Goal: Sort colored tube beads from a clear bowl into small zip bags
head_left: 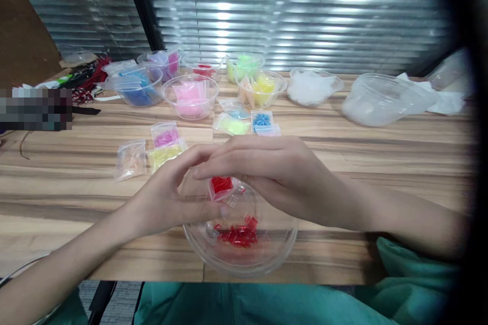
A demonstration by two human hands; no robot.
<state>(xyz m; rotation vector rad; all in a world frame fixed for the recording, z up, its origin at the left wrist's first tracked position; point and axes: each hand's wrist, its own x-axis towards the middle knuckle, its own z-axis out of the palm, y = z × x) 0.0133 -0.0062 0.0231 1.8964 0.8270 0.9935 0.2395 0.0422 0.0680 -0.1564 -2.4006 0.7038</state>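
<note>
A clear round bowl (274,254) stands at the table's front edge, with loose red pieces (240,233) on its bottom. Over its far part is a small plastic bag (221,188) with more red pieces inside. My left hand (179,193) is at the bowl's left side, its thumb stretched just below the bag and its fingers curving above it. My right hand (267,167) reaches over the bowl from the right, its fingers closed together around the bag's upper part, beside the left fingertips. The bag's top is hidden under the hands.
Small bags of orange (130,160), magenta (165,135) and yellow pieces (163,155) lie left beyond the bowl. More bags lie behind my hands. Clear bowls of coloured bags, such as a pink one (190,96), line the back, near stacked empty bowls (375,99).
</note>
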